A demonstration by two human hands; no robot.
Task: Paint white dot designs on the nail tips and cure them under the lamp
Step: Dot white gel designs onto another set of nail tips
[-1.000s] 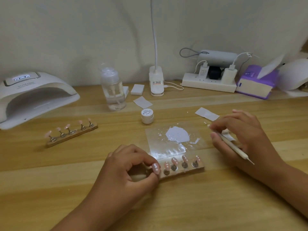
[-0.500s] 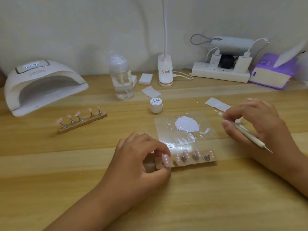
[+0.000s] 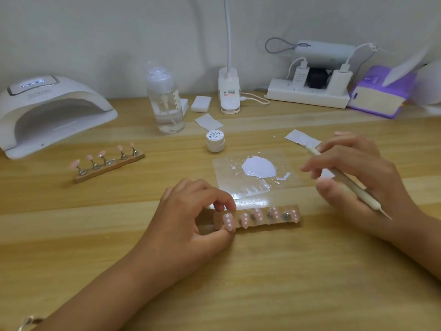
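A wooden nail holder [image 3: 265, 222] lies in front of me with several pink nail tips carrying white dots. My left hand [image 3: 191, 218] pinches its left end between finger and thumb. My right hand [image 3: 358, 180] holds a white dotting pen [image 3: 346, 179], its metal point aimed down right, away from the holder. A clear palette sheet [image 3: 229, 177] with a blob of white gel [image 3: 259, 167] lies behind the holder. A small white gel pot [image 3: 215, 140] stands behind that. A second holder [image 3: 108, 161] with plain pink tips sits at the left, near the white curing lamp [image 3: 47, 111].
A clear pump bottle [image 3: 164, 101], a clip lamp base [image 3: 229, 94], a power strip [image 3: 307, 94] with chargers and a purple tissue pack [image 3: 379, 96] line the back of the wooden table. White wipes [image 3: 301, 138] lie near my right hand.
My right hand has lifted and drawn back from the palette with the pen. My left hand keeps its pinch on the holder's end. The view has tilted and shifted slightly.
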